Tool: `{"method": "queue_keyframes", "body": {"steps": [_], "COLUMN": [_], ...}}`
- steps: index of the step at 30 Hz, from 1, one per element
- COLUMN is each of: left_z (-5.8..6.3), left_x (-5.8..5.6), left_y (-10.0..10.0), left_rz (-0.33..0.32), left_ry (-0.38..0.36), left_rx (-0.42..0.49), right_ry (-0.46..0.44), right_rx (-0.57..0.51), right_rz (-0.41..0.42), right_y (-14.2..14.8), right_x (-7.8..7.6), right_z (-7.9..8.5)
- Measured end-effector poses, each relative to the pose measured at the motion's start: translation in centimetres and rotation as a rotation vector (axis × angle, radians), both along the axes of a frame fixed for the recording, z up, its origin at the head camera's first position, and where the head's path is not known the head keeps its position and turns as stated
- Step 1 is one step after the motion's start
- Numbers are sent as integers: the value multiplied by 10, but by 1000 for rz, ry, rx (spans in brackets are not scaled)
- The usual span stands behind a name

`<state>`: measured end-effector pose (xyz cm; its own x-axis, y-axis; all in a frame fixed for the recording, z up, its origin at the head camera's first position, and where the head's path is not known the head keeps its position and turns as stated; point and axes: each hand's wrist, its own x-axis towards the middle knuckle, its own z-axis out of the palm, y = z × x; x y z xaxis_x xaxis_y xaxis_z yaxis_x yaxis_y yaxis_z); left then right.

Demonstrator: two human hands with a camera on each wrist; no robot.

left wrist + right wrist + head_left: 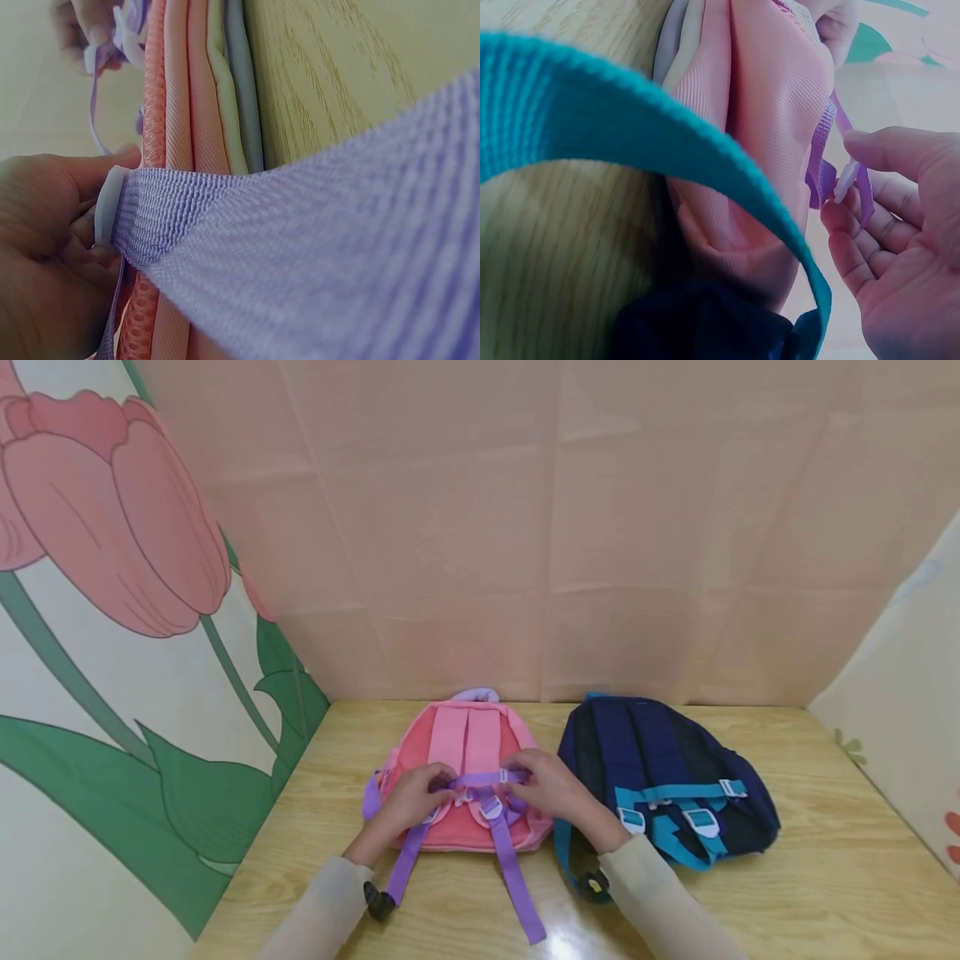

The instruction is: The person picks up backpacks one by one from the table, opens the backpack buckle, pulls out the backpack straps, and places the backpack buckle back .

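A pink backpack point(420, 752) lies on the table with its shoulder straps facing up. Across these straps runs a purple chest strap point(478, 779) with a white slider point(504, 775). My left hand point(420, 793) pinches this strap near its left end. In the left wrist view, a white adjuster point(110, 206) on wide purple webbing point(180, 210) partly covers its fingers. At the other end, my right hand point(551, 783) holds the strap between thumb and fingers, close beside the slider. The right wrist view shows a white plastic piece point(847, 181) by those fingertips.
A navy backpack point(652, 743) with teal straps lies just right of the pink one, beside my right forearm. Loose purple strap ends point(517, 885) trail toward the table's front. A pink-covered wall point(480, 527) stands behind; a tulip-painted wall point(112, 510) is on the left.
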<state>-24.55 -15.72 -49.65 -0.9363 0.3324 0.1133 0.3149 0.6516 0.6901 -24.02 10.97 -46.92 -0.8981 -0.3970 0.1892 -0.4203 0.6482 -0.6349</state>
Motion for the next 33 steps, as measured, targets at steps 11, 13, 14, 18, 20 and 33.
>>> {"method": "queue_keyframes", "body": {"steps": [11,13,14,18,20,33], "left_z": [1,0,0,-1,-1,0], "left_x": [1,1,1,1,1,1], "left_y": [2,2,2,2,2,3], "left_rz": [8,12,14,20,19,15], "left_ry": [6,4,3,-4,-3,-2], "left_rx": [-15,-21,-23,-34,-34,-28], "right_ry": [24,24,25,32,39,23], "right_rx": [-2,-1,0,4,6,11], "right_rz": [24,24,24,24,23,7], "right_y": [7,7,7,9,10,16], "right_x": [1,2,2,2,3,3], "right_z": [-1,-1,-1,-2,-3,-4]}}
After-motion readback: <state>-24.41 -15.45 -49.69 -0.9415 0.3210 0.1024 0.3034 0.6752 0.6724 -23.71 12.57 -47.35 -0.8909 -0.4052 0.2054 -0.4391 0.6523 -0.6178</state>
